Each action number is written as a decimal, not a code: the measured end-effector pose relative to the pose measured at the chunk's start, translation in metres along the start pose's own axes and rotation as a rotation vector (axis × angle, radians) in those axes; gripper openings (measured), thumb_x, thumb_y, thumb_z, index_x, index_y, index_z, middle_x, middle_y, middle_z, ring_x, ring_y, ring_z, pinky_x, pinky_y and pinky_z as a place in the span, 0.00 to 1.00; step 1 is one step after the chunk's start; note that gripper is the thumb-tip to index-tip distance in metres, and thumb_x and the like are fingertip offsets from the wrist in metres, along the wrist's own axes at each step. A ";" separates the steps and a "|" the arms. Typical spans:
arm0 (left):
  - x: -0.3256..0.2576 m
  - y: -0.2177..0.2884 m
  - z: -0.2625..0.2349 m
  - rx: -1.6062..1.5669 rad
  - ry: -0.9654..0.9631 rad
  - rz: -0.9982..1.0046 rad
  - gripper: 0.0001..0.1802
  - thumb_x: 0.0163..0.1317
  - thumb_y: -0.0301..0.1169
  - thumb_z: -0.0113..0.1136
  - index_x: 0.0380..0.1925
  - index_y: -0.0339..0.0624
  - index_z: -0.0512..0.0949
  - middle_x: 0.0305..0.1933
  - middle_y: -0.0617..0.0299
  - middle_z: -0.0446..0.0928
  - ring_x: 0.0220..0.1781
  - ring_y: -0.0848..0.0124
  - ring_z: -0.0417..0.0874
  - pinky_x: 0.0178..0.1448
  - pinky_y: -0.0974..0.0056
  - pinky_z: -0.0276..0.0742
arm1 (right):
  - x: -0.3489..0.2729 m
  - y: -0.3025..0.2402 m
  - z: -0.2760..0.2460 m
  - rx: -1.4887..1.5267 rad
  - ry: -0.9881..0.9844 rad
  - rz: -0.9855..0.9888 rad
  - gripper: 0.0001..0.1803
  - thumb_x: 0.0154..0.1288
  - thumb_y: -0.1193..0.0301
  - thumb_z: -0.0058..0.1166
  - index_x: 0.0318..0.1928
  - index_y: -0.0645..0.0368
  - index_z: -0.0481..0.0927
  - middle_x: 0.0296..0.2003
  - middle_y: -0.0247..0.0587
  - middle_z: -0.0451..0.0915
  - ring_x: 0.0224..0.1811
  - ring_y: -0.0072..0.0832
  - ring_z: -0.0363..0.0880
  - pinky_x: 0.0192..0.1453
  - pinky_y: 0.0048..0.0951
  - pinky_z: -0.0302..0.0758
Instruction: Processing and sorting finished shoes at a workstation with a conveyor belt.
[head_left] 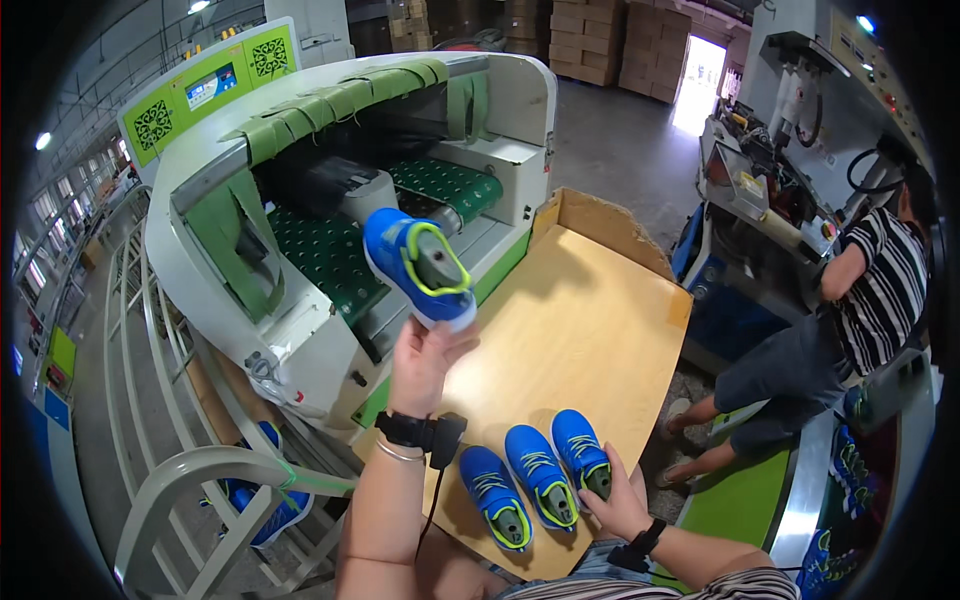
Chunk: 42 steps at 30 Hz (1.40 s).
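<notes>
Seemingly mid-transfer, the left grip (pixel 425 358) clasps a blue sneaker (pixel 402 258) mid-frame and the right grip (pixel 622 506) a second sneaker (pixel 577 437), lower centre; the next move likely needs steadiness.

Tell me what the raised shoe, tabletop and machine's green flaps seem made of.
Raised shoe: probably textile or synthetic, given its matte blue surface; the smooth white sole could be foam or rubber.
Tabletop: likely wood or laminate, tan with soft sheen.
Green flaps: perhaps cloth or flexible plastic, since they crease.
</notes>
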<state>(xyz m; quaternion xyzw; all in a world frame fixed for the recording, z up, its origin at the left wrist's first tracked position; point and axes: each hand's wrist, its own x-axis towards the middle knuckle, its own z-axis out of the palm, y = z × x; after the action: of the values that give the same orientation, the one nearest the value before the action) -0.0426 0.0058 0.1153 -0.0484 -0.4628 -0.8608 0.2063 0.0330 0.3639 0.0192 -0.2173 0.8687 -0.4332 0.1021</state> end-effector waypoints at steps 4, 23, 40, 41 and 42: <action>0.018 0.015 -0.017 -0.057 0.243 0.105 0.19 0.75 0.38 0.56 0.57 0.37 0.71 0.54 0.54 0.80 0.54 0.60 0.85 0.61 0.53 0.81 | -0.007 -0.013 0.001 0.180 0.060 0.154 0.50 0.61 0.68 0.67 0.74 0.69 0.47 0.67 0.65 0.61 0.73 0.48 0.61 0.76 0.38 0.59; -0.072 -0.056 -0.077 -0.186 0.265 -0.417 0.29 0.75 0.37 0.53 0.71 0.36 0.62 0.70 0.46 0.70 0.63 0.56 0.79 0.66 0.53 0.75 | 0.267 -0.142 -0.062 0.469 0.251 -0.436 0.29 0.73 0.69 0.53 0.70 0.63 0.61 0.59 0.45 0.73 0.62 0.29 0.72 0.68 0.31 0.68; -0.059 -0.051 -0.070 0.085 0.204 -0.510 0.19 0.75 0.33 0.52 0.61 0.36 0.72 0.58 0.50 0.80 0.52 0.64 0.85 0.56 0.62 0.81 | 0.397 -0.056 0.020 -0.417 -0.045 -0.391 0.35 0.70 0.54 0.56 0.73 0.51 0.66 0.72 0.59 0.63 0.74 0.52 0.61 0.78 0.43 0.58; -0.057 -0.055 -0.066 0.071 0.186 -0.513 0.19 0.75 0.33 0.52 0.61 0.37 0.72 0.58 0.50 0.80 0.52 0.64 0.85 0.56 0.62 0.81 | 0.384 -0.026 0.022 -0.462 -0.191 -0.329 0.35 0.71 0.50 0.54 0.73 0.50 0.67 0.75 0.58 0.57 0.77 0.53 0.54 0.80 0.44 0.54; -0.059 -0.055 -0.067 0.068 0.197 -0.512 0.19 0.75 0.33 0.53 0.61 0.37 0.72 0.58 0.51 0.80 0.52 0.64 0.85 0.56 0.61 0.81 | 0.356 -0.010 0.039 -0.530 -0.217 -0.298 0.35 0.71 0.48 0.52 0.73 0.49 0.67 0.77 0.56 0.53 0.79 0.52 0.50 0.81 0.45 0.52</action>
<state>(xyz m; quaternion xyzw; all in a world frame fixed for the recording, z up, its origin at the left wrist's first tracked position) -0.0036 -0.0039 0.0179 0.1610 -0.4665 -0.8693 0.0274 -0.2648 0.1655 0.0078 -0.4062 0.8939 -0.1765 0.0691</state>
